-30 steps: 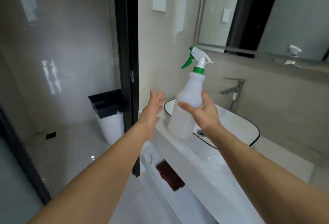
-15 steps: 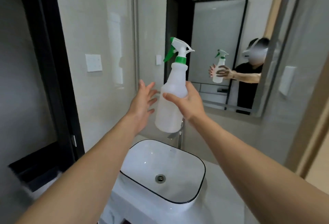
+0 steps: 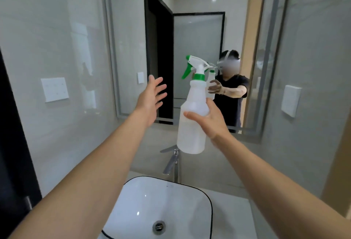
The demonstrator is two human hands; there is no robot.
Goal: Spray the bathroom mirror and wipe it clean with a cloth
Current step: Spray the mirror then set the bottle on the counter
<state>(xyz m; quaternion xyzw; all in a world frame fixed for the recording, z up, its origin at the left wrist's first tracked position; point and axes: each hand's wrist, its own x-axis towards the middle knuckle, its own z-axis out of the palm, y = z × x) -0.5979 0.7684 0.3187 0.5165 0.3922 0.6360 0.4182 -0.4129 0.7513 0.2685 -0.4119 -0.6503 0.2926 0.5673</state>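
The bathroom mirror (image 3: 129, 52) hangs on the wall straight ahead, in a grey frame, and reflects a person holding a bottle. My right hand (image 3: 210, 119) grips the body of a white spray bottle (image 3: 191, 125) with a green trigger and collar, held upright in front of the mirror's lower middle. My left hand (image 3: 152, 98) floats just left of the bottle with its fingers spread, not touching it and holding nothing. No cloth is in view.
Below stands a white basin (image 3: 182, 197) with a black rim and a chrome tap (image 3: 173, 161) behind it. A white switch plate (image 3: 55, 89) sits on the left wall, another plate (image 3: 290, 100) on the right wall. A dark door frame (image 3: 13, 144) runs down the far left.
My view has swung up and to the right, from the floor and bin to the mirror. Both hands rose with the bottle, and my left hand stayed spread beside it.
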